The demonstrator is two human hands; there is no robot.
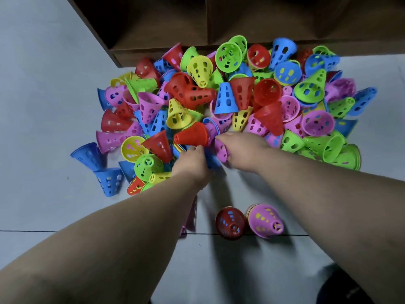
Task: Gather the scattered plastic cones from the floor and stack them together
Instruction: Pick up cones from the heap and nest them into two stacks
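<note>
The left hand [192, 160] extends forward on a straight bare forearm, palm down, fingers curled around the wide end of a red-topped stack of cones [192, 136] that lies on its side with the tip pointing left, at the near edge of the cone pile [230, 102] spread over the grey floor [43, 106] before a dark wooden shelf unit [197, 23]. The right hand [243, 148] reaches in beside it, knuckles up, fingers closed on a pink cone [221, 150] just right of the stack. Nearer the person, a red cone [230, 222] and a pink-topped stack [265, 220] lie side by side, apart from the pile.
</note>
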